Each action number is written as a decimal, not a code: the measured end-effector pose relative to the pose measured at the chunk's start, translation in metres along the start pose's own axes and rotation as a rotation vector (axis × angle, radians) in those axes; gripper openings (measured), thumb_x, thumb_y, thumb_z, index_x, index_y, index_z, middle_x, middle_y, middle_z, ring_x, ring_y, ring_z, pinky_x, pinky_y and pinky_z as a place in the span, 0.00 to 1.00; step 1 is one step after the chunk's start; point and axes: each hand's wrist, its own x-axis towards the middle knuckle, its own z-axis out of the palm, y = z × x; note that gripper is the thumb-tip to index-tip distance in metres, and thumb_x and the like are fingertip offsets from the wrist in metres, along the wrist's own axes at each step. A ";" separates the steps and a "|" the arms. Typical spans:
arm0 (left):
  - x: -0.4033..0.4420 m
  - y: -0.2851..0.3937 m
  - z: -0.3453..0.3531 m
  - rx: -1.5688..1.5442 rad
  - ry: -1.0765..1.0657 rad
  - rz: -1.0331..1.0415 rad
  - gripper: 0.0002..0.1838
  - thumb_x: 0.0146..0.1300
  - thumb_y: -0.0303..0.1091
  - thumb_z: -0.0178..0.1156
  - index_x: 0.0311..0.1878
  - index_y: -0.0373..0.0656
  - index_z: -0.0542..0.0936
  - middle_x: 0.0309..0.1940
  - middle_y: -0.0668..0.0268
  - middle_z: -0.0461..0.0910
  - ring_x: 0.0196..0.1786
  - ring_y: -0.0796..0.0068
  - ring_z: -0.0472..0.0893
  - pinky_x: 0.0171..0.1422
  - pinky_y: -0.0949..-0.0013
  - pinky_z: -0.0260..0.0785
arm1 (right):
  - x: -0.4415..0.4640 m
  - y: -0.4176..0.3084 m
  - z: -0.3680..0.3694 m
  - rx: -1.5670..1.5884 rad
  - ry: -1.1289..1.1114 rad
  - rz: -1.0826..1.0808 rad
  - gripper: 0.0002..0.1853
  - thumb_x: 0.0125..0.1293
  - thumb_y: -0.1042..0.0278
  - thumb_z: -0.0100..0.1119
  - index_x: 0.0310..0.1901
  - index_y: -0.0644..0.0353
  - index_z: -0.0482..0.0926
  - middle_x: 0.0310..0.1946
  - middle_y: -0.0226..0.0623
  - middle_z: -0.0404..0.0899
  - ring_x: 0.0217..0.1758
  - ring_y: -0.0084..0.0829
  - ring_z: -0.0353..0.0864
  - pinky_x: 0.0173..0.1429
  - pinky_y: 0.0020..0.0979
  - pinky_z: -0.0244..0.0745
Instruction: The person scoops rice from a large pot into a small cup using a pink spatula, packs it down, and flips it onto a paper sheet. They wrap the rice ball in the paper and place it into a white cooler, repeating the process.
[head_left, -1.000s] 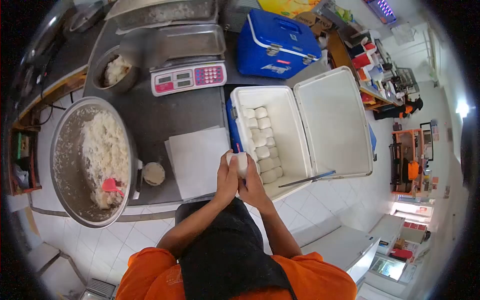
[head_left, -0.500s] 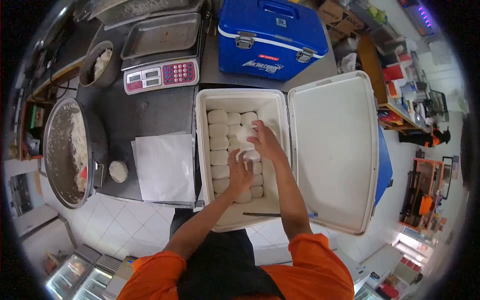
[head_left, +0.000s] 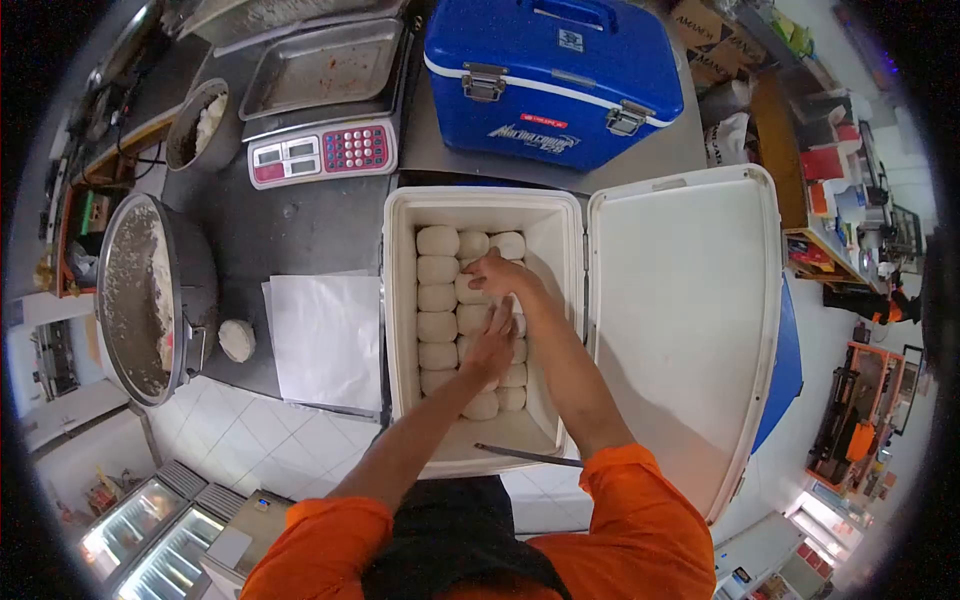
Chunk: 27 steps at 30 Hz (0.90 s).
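Observation:
Rows of rounded white blocks (head_left: 437, 297) lie inside an open white-lined cooler (head_left: 402, 400). Over the right-hand rows, my right hand (head_left: 505, 277) reaches across with its fingers apart, resting on the blocks near the top. My left hand (head_left: 490, 345) lies just below it, fingers spread on the blocks in the middle and right rows. The two hands nearly meet. Neither hand appears to grip a block, and both hide some of the blocks under them.
The raised lid (head_left: 685, 330) extends right. A closed blue cooler (head_left: 550, 90) stands behind. Left are a scale (head_left: 322, 152), a metal tray (head_left: 325, 68), white sheets (head_left: 327, 335), a large pot (head_left: 135, 300), a small pot (head_left: 195, 125) and a round white-topped container (head_left: 237, 341).
The white block that both hands held a second ago has gone into the cooler, and my right hand has let go of it. The view has shifted toward the cooler.

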 end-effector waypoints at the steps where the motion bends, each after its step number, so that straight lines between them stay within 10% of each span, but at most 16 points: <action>1: 0.013 -0.004 0.005 0.167 0.040 0.105 0.32 0.70 0.42 0.45 0.73 0.32 0.62 0.78 0.51 0.50 0.81 0.48 0.45 0.83 0.53 0.39 | 0.002 0.001 0.001 -0.007 0.014 0.031 0.27 0.63 0.59 0.66 0.65 0.51 0.76 0.56 0.48 0.81 0.60 0.43 0.80 0.63 0.36 0.73; 8: 0.028 -0.028 0.044 0.211 0.019 -0.025 0.33 0.71 0.48 0.44 0.72 0.34 0.66 0.76 0.50 0.56 0.80 0.48 0.49 0.83 0.51 0.37 | -0.011 -0.009 -0.013 -0.047 0.162 0.066 0.24 0.64 0.59 0.65 0.59 0.59 0.79 0.51 0.51 0.83 0.55 0.48 0.82 0.61 0.39 0.75; 10: 0.028 -0.031 0.019 0.217 -0.053 -0.029 0.35 0.69 0.52 0.46 0.70 0.33 0.69 0.76 0.51 0.57 0.79 0.49 0.51 0.83 0.50 0.36 | -0.037 -0.004 -0.009 0.100 0.706 0.014 0.23 0.63 0.59 0.66 0.56 0.63 0.80 0.50 0.52 0.83 0.53 0.47 0.83 0.60 0.39 0.76; 18: 0.011 -0.023 -0.020 -0.045 0.074 0.048 0.35 0.67 0.53 0.50 0.67 0.33 0.71 0.73 0.46 0.61 0.79 0.49 0.52 0.83 0.50 0.38 | -0.169 -0.052 0.011 0.460 0.903 0.173 0.13 0.71 0.67 0.61 0.51 0.65 0.82 0.48 0.35 0.84 0.48 0.26 0.83 0.53 0.28 0.79; 24: -0.177 -0.087 -0.064 -0.913 0.557 0.230 0.25 0.65 0.37 0.59 0.63 0.35 0.74 0.69 0.44 0.65 0.72 0.45 0.63 0.77 0.48 0.56 | -0.157 -0.201 0.020 0.560 1.021 -0.084 0.04 0.61 0.75 0.69 0.35 0.65 0.85 0.48 0.42 0.82 0.49 0.30 0.81 0.50 0.29 0.78; 27: -0.284 -0.147 -0.034 -1.165 0.529 -0.160 0.18 0.66 0.35 0.59 0.54 0.34 0.78 0.54 0.46 0.78 0.61 0.47 0.76 0.66 0.52 0.69 | -0.087 -0.280 0.069 0.465 0.958 -0.340 0.16 0.47 0.72 0.82 0.29 0.62 0.78 0.43 0.41 0.81 0.46 0.30 0.81 0.47 0.28 0.78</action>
